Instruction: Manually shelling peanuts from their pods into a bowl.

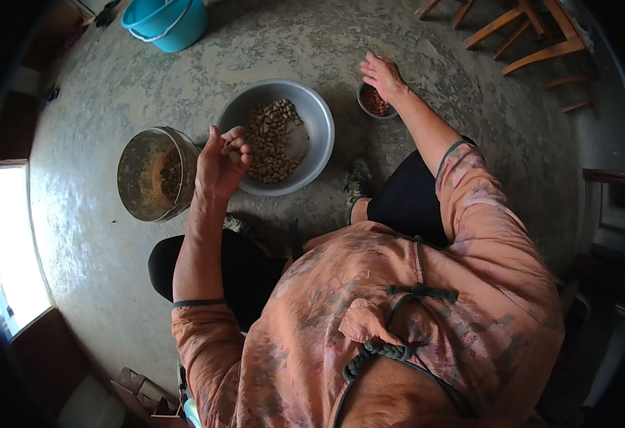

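My left hand (pixel 220 163) is raised over the near-left rim of a wide metal basin (pixel 320 128). Its curled fingers hold brown pieces (pixel 233 155) that look like peanut shells. Unshelled peanuts (pixel 272 139) lie in the basin, mostly on its left side. To the upper right, my right hand (pixel 384 77) hovers over a small metal bowl (pixel 365 108) with its fingers extended; I see nothing in it. Reddish shelled peanuts (pixel 375 102) fill part of that bowl, and the hand hides its far side.
Left of the basin stands a worn bucket (pixel 135 176) with brown debris inside. A turquoise bucket (pixel 176 32) is at the upper left. Wooden furniture legs (pixel 542 56) rise at the upper right. My shoe (pixel 358 184) rests on the concrete floor (pixel 93 117) between basin and bowl.
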{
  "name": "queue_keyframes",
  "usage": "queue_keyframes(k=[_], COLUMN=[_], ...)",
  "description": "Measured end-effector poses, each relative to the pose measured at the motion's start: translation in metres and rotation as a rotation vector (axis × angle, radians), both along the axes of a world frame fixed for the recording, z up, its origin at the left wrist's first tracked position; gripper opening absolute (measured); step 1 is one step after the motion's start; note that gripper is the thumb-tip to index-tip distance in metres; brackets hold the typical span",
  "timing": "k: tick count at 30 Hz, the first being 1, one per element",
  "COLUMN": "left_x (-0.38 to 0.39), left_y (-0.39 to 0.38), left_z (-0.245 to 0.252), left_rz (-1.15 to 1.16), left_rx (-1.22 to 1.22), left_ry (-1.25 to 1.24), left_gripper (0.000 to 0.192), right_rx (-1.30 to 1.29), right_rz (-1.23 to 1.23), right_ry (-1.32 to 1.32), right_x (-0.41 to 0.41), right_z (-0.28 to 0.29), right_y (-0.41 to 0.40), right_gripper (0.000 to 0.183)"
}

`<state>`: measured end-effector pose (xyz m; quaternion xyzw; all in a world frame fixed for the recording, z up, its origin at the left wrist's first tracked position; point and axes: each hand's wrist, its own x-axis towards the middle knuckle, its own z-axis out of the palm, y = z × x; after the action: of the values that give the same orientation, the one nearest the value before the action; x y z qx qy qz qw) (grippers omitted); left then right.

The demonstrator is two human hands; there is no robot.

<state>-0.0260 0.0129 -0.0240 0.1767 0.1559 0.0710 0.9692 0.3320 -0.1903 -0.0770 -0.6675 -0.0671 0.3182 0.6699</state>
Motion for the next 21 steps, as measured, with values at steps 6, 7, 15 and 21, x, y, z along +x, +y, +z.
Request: queue_keyframes(k=[6,7,15,21], left_x=[0.01,0.012,0.013,0.018], left_y=[-0.02,-0.021,-0.008,-0.006], left_z=[0.025,0.029,0.014,0.016], left_rz=[0.069,0.082,0.156,0.245], left_rx=[-0.036,-0.033,-0.091,-0.098], left_ry=[0.046,0.052,-0.015,0.02], left_gripper=[0.076,0.076,0.08,0.075], right_rx=[0.16,0.155,0.117,-0.055], right_rz=[0.57,0.654,0.941,0.901], right_ry=[-0.066,-0.16,-0.864,-1.014], right_x=[-0.125,-0.138,-0.195,-0.208], right_z=[0.082,0.093,0.105,0.092], right_y=[0.06,0.063,0.09,0.105], right_gripper=[0.036,0.035,0.019,0.022])
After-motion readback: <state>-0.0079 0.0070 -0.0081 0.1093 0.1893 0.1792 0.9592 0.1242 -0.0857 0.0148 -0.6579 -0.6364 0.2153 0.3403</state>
